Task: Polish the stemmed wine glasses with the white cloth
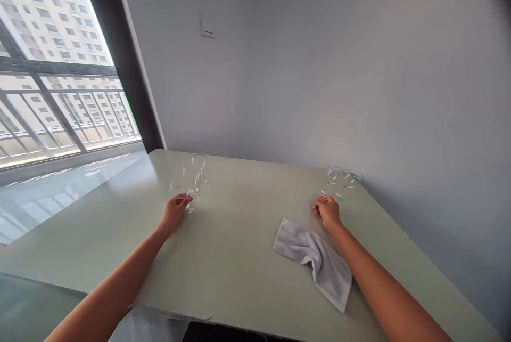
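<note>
My left hand [175,210] is closed around the stem of the nearest wine glass [188,208], whose foot rests on the table. Behind it, two more clear wine glasses, a middle one [195,190] and a far one [198,161], stand in a slanting row. On the right, my right hand [329,211] has its fingers curled together at the foot of a clear glass [334,173]; the exact contact is hard to see. Beside that stands another clear glass [352,178]. A crumpled white cloth [315,257] lies on the table just left of my right forearm.
The pale table [239,246] meets a grey wall [319,65] at the back and right. Its near edge is rough, with a dark opening [223,331] below. A window [59,65] with railings is on the left, and a switch [207,25] sits on the wall.
</note>
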`<action>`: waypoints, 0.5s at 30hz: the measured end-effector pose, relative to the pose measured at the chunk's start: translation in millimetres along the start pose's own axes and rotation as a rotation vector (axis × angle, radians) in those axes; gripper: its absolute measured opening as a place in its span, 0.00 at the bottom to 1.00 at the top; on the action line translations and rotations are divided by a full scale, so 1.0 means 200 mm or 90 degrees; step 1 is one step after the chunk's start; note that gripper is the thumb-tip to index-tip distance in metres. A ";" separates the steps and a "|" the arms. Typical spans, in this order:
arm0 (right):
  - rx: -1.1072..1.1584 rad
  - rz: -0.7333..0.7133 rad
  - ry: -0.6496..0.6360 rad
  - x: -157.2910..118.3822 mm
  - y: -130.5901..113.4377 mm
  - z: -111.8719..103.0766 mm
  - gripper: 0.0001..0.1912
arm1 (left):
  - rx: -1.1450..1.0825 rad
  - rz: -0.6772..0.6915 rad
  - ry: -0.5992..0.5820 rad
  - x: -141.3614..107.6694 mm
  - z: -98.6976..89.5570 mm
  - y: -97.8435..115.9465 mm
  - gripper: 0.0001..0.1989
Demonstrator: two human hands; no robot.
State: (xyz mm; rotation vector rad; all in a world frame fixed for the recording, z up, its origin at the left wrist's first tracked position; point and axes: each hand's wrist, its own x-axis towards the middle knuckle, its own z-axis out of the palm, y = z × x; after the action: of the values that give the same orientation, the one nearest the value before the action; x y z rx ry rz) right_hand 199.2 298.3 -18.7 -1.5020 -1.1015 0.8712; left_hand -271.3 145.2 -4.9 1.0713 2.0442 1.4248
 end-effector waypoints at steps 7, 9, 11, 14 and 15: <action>0.015 -0.004 0.137 0.32 0.01 -0.04 0.29 | 0.022 0.017 0.044 -0.01 0.01 -0.03 0.20; 0.020 -0.007 0.120 0.35 0.00 -0.02 0.25 | -0.024 0.009 0.046 -0.01 0.01 -0.02 0.23; 0.023 -0.009 0.099 0.34 -0.01 -0.01 0.20 | -0.061 -0.022 0.047 -0.03 -0.01 -0.01 0.26; 0.032 -0.011 0.061 0.28 -0.04 0.03 0.15 | -0.085 -0.089 0.103 -0.08 -0.07 0.00 0.25; 0.038 -0.013 0.039 0.25 -0.05 0.05 0.14 | -0.082 -0.099 0.143 -0.11 -0.09 0.01 0.24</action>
State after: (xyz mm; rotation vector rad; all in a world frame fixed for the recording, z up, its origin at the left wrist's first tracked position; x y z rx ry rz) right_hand 204.8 349.3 -10.1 -1.4570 -1.0349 0.8315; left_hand -270.5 118.1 1.9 0.7109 2.1008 1.6317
